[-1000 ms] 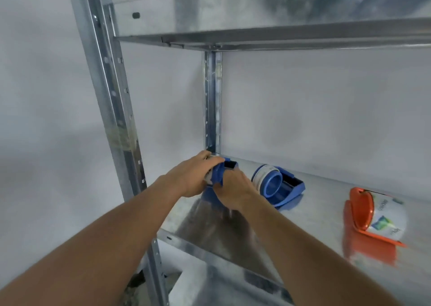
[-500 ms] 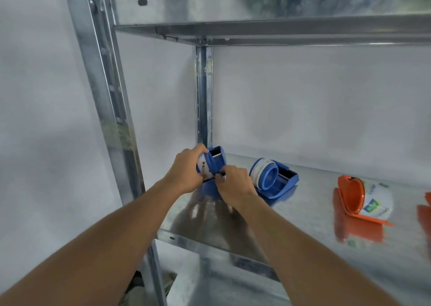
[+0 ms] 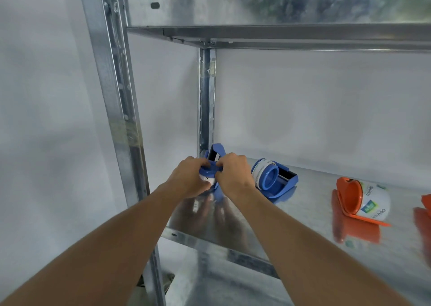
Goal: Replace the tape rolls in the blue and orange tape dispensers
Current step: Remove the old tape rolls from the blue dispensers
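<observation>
The blue tape dispenser (image 3: 215, 159) is held up at the back left corner of the metal shelf (image 3: 303, 212), just in front of the rear upright post (image 3: 205, 100), with both hands wrapped around it. The left hand (image 3: 189, 177) has its grip closed over the round blue hub and the white roll (image 3: 206, 179) showing under the fingers; the right hand (image 3: 235, 175) pinches shut on the dispenser's upper edge, next to the dark cutter end. Whether the roll is going in or coming out I can't tell from here.

To my eye the step is working the roll and its hub at the dispenser's cradle. It would go best with the right hand bracing the body firmly while the left moves the hub straight along its axle line, not at a slant, and with fingers kept off the cutter end.

A second blue dispenser (image 3: 275, 182) lies tipped on its side just beside the right hand, its own roll and hub facing out. An elbow swing could knock it. Further right, well apart, an orange dispenser (image 3: 349, 196) lies on its side with a printed white roll (image 3: 375, 200) against it, and another orange piece (image 3: 426, 203) peeks in at the frame edge. The front post (image 3: 114, 110) crowds the left arm, and the shelf above (image 3: 279, 33) limits lifting.
</observation>
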